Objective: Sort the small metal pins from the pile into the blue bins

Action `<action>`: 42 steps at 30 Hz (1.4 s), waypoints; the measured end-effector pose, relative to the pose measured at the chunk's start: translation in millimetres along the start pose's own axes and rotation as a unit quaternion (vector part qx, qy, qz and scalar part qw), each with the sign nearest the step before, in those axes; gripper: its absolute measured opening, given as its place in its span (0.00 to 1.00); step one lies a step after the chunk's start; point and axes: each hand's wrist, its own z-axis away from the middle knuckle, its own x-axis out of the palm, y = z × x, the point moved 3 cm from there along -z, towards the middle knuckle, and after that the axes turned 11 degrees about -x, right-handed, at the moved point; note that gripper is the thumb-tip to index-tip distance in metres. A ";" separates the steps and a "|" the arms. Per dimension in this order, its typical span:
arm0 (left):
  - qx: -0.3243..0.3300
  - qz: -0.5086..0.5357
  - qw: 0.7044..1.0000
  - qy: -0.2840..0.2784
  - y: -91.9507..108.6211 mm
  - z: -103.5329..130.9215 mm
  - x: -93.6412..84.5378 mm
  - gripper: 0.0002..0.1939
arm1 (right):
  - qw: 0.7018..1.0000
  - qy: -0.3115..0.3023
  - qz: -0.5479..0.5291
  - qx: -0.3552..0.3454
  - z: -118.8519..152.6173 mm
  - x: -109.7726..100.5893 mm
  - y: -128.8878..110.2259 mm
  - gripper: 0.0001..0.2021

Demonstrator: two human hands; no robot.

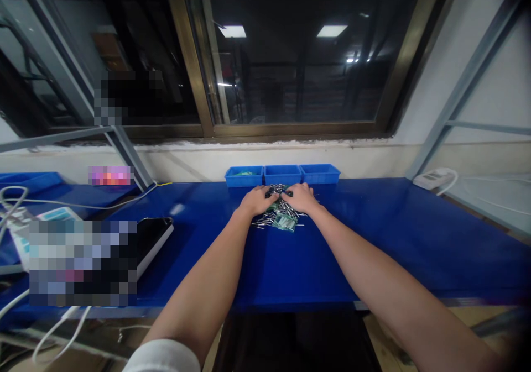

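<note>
A heap of thin, shiny metal pins [269, 218] lies on the blue table, some with dark ends. Mixed in and at its near side are small greenish clear packets [285, 223]; their contents are too small to tell. My left hand [257, 199] rests on the heap's left side, thumb pointing inward and fingers apart. From the right, my right hand [302, 197] touches the heap in much the same way, its thumb close to the left one. Both hands' fingertips are partly hidden among the pins, and neither hand visibly grips any.
Behind the heap stand three blue bins: a left bin [244, 181] with greenish packets in it, a middle bin [282, 174] and a right bin [319, 174]. A dark-screened device [155, 236] and white cables lie left. A white power strip [435, 178] sits right, beside a metal frame.
</note>
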 end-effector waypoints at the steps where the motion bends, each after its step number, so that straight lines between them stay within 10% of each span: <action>1: 0.000 -0.002 1.000 -0.003 0.0 0.1 1.2 0.33 | 1.000 0.001 0.001 -0.002 0.2 0.5 -0.8 0.19; 30: 0.077 -0.028 0.994 0.067 13.1 3.9 -5.8 0.22 | 0.986 0.110 -0.043 -0.121 -3.8 0.0 -6.6 0.11; 42: 0.163 0.015 0.984 0.071 29.6 11.0 -7.9 0.13 | 0.874 0.184 -0.448 -0.042 -9.0 2.6 3.0 0.13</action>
